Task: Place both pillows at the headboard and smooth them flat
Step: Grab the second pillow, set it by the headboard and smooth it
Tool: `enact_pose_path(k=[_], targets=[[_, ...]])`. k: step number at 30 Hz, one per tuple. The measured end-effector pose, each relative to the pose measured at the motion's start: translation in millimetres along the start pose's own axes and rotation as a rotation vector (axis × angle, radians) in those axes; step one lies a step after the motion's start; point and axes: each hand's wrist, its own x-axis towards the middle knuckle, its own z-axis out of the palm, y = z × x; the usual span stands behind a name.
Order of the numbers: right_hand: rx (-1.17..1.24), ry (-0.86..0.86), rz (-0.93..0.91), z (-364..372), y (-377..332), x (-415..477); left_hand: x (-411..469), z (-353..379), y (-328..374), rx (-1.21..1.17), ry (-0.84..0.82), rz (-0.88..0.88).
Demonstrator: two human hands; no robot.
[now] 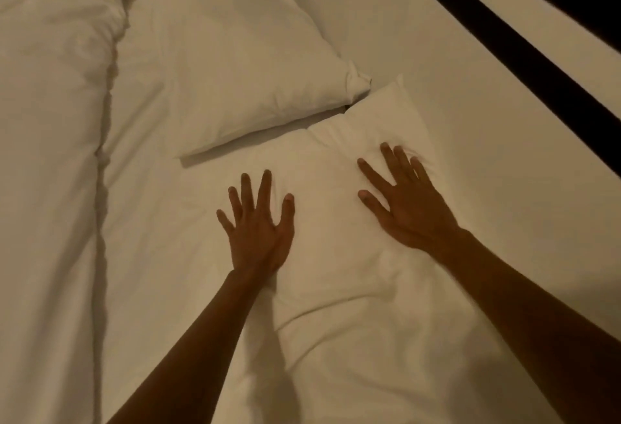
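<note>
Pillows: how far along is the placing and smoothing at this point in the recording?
Done: both pillows lie side by side along the headboard. In hand: the left hand and right hand press flat, fingers spread, on the near pillow. Left: creases remain across its near end; the far pillow is puffy and untouched.

both hands, left (258, 235) and right (408, 208), flat, palms down, fingers spread, forearms extended
</note>
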Motion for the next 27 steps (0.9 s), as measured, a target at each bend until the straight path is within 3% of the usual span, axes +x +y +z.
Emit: enact_pose_path(k=[9, 11, 14, 17, 21, 24, 27], targets=[[-0.004, 0.043, -0.044, 18, 10, 8, 19, -11, -33, 0.012, -0.052, 0.049], [0.009, 0.063, -0.051, 16, 10, 5, 7, -14, -33, -0.081, 0.024, -0.043], [0.043, 0.161, 0.080, 15, 13, -5, -24, -19, -43, -0.223, 0.147, -0.307], [0.035, 0.135, 0.173, 19, 7, -8, -39, -20, -38, -0.311, 0.071, -0.356], [0.096, 0.095, 0.162, 20, 1, -5, -19, -36, -21, -0.371, 0.195, -0.273], [0.308, 0.019, 0.188, 13, -6, -2, 1, -63, -11, -0.421, 0.364, -0.171], [0.445, -0.095, 0.256, 12, -21, 13, 13, -80, -12, -0.358, 0.364, -0.152]])
